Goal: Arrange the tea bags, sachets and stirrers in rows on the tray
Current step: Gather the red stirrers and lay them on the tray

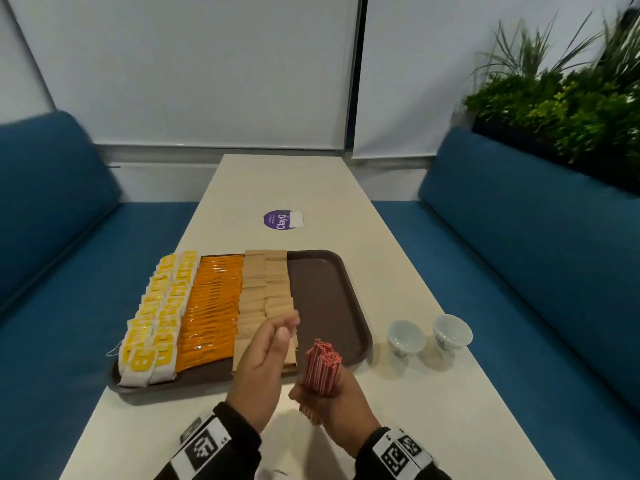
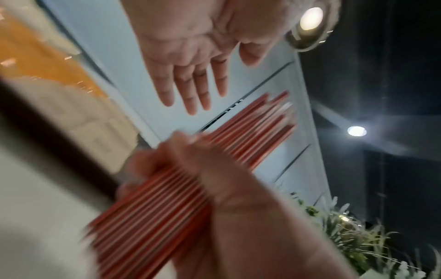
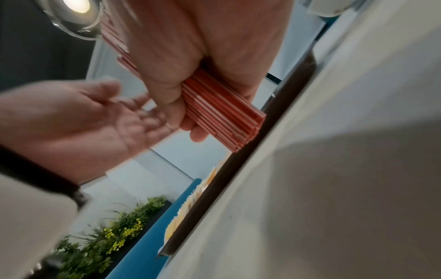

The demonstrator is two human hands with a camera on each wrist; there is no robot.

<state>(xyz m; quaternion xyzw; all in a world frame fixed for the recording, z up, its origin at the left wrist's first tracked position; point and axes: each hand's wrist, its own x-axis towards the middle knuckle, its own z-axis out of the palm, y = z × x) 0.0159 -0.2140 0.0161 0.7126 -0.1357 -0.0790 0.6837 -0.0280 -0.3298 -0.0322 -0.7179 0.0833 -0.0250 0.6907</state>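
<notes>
The right hand (image 1: 337, 398) is holding a thick bundle of red-and-white striped plastic stirrers (image 1: 322, 367) near upright in a closed-fist grip, fingers and thumb curling round the middle of the bundle, just in front of the near edge of the brown rectangular plastic tray (image 1: 325, 299). The left hand (image 1: 265, 355) is hovering beside it with a spread grip, fingers straight, palm facing the bundle, holding nothing. Judgement: the step in hand is squaring the stirrer ends before laying them in the bare right-hand strip of the tray; the open palm should be tapping the tips level, and the fist should be loosening only once the bundle is lying flat, parallel to the existing rows, or the stirrers will be rolling apart. On the tray, yellow-tagged white tea bags (image 1: 152, 320), glossy orange sachets (image 1: 211, 306) and plain tan paper sachets (image 1: 266, 292) are already lying in rows, left to right. Only the head view is showing these rows whole, plus two small white cups (image 1: 429, 336) on the pale table (image 1: 450, 427). The left wrist view is showing the uneven, fanned upper tips; the right wrist view is showing the lower ends sitting nearly flush, just above the tray rim.
</notes>
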